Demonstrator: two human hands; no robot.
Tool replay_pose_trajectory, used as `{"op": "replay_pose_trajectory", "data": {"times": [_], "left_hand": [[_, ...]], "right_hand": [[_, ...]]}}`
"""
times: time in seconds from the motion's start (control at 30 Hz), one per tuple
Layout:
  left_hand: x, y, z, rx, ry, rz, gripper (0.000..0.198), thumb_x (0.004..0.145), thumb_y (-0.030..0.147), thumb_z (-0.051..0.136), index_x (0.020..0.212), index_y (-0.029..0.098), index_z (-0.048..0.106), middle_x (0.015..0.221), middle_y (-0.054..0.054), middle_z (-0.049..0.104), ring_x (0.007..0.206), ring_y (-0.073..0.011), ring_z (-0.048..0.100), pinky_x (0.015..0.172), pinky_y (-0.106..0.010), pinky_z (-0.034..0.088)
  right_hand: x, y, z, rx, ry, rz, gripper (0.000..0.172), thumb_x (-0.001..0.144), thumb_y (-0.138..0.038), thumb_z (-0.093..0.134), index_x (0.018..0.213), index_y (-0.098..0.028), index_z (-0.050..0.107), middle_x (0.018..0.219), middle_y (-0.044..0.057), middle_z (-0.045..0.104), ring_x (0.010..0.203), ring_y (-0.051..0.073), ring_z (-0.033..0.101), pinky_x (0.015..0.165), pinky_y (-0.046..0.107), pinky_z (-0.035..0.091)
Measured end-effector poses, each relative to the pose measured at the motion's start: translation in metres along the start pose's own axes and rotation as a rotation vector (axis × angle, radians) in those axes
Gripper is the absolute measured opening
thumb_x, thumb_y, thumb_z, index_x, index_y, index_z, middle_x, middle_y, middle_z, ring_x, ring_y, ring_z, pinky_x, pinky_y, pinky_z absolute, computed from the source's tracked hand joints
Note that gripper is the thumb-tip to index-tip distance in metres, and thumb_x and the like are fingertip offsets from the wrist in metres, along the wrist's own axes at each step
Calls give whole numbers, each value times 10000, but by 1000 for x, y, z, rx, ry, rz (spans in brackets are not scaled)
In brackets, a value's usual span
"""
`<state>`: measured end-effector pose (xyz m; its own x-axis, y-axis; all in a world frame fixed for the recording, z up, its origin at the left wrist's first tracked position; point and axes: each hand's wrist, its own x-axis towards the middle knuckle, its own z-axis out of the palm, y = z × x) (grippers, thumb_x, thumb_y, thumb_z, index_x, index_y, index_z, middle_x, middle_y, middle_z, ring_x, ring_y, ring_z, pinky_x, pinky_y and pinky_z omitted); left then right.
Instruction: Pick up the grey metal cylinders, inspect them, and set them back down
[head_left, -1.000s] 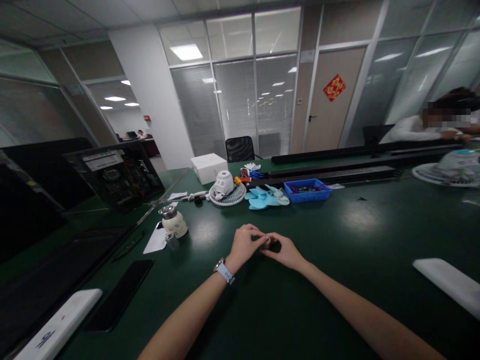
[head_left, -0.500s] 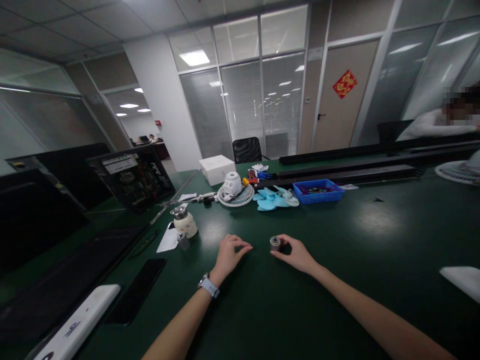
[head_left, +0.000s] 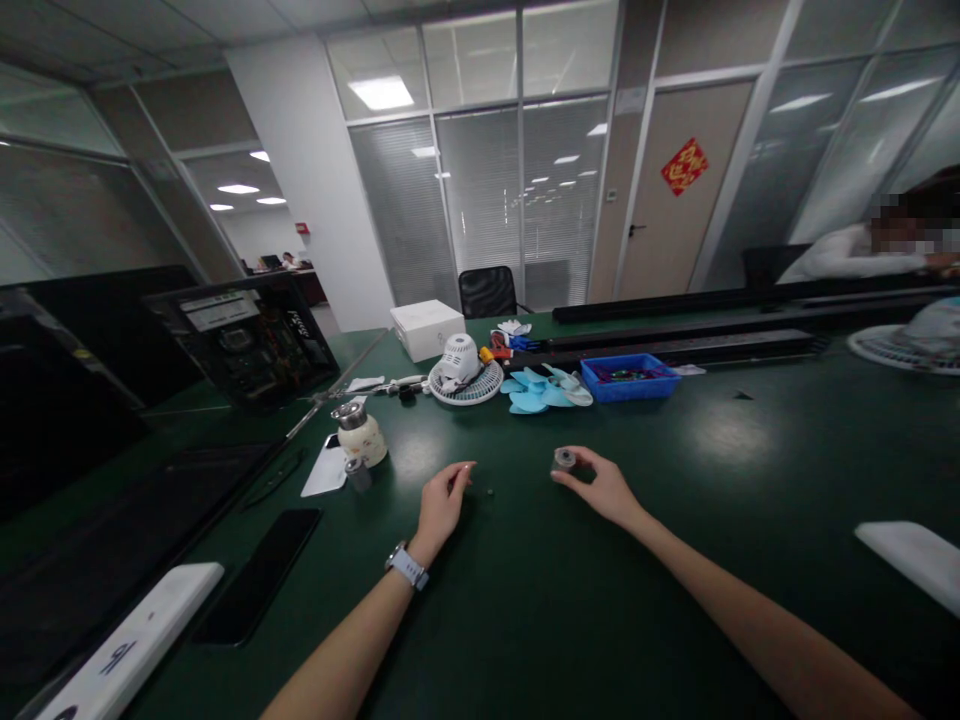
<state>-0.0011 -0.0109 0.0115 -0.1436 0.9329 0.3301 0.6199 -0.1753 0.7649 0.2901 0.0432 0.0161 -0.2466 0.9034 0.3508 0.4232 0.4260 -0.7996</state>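
My right hand (head_left: 606, 490) grips a small grey metal cylinder (head_left: 562, 461) between thumb and fingers, a little above the green table (head_left: 555, 610). Its top face has a round hub. My left hand (head_left: 441, 505), with a watch on the wrist, has its fingers drawn together; whether anything is between them is hidden. Just right of its fingertips a tiny dark piece (head_left: 490, 491) lies on the table, too small to name. A second grey metal cylinder (head_left: 358, 475) stands to the left, beside a cream bottle (head_left: 366, 442) with a metal top.
Farther back are a white fan part (head_left: 459, 365), light-blue fan blades (head_left: 536, 390), a blue tray (head_left: 637, 388) and a white box (head_left: 427, 330). A dark phone-like slab (head_left: 262, 575) and a white bar (head_left: 127, 640) lie left. A person (head_left: 840, 250) sits at far right.
My left hand has drawn back to the left, and a tiny piece now shows on the table beside it. My right hand has moved slightly right and away from me with the cylinder.
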Motion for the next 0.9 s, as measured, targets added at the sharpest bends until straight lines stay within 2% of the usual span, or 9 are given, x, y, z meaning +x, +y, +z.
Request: {"op": "replay_pose_trajectory", "data": {"times": [0.17,0.27,0.37,0.5,0.6,0.7,0.77,0.83,0.9], "left_hand": [[-1,-2,0,-36,198,-139,508,926,529,313,895,174,675,633,-9,591,580,-168,570,569,-278,401],[-1,-3,0,-63,225,-160,457,924,492,319,890,180,651,622,0,580,567,-163,557,564,-274,395],[-1,-5,2,-87,210,-154,405,918,447,334,909,187,644,623,7,579,562,-158,552,563,-270,396],[-1,-6,3,-104,199,-154,373,908,412,342,915,192,643,622,13,578,564,-156,552,569,-265,394],[-2,-6,3,-106,201,-159,361,904,402,343,915,195,638,629,14,581,582,-160,563,583,-266,400],[-1,-7,3,-120,236,-160,341,905,382,337,934,193,620,642,12,584,601,-162,573,598,-270,412],[-1,-8,4,-130,275,-163,310,904,362,343,953,193,598,662,10,594,609,-159,578,604,-271,422],[-1,-9,4,-129,298,-170,282,902,354,353,963,194,577,682,8,602,608,-157,579,599,-271,426],[-1,-10,4,-128,298,-179,264,899,355,360,965,198,562,686,11,603,596,-156,576,590,-271,427]], "right_hand": [[19,63,-92,-196,520,197,595,679,-561,665,1118,-160,643,981,117,707,867,247,657,803,394,505],[15,100,-135,-292,611,327,601,630,-564,677,1062,-148,668,873,128,713,813,274,664,736,411,510],[8,123,-149,-309,610,387,594,603,-561,684,1031,-148,678,829,124,710,785,285,664,708,417,509],[8,134,-147,-320,625,439,588,608,-521,695,1054,-140,659,836,128,703,779,283,659,707,406,505],[9,131,-145,-367,624,484,601,644,-519,674,1094,-124,630,874,142,693,816,295,652,739,419,498],[9,106,-133,-485,725,387,766,656,-558,665,1253,-99,525,1084,197,640,995,342,601,839,474,464],[7,74,-110,-587,789,230,830,685,-563,653,1338,-95,445,1229,221,559,1128,363,522,930,510,404],[6,36,-71,-590,663,32,703,771,-534,592,1330,-128,469,1254,191,542,1146,332,507,971,495,371],[5,0,-24,-456,292,-128,533,825,-507,552,1261,-202,558,1169,118,596,1016,257,574,915,428,419]]}}
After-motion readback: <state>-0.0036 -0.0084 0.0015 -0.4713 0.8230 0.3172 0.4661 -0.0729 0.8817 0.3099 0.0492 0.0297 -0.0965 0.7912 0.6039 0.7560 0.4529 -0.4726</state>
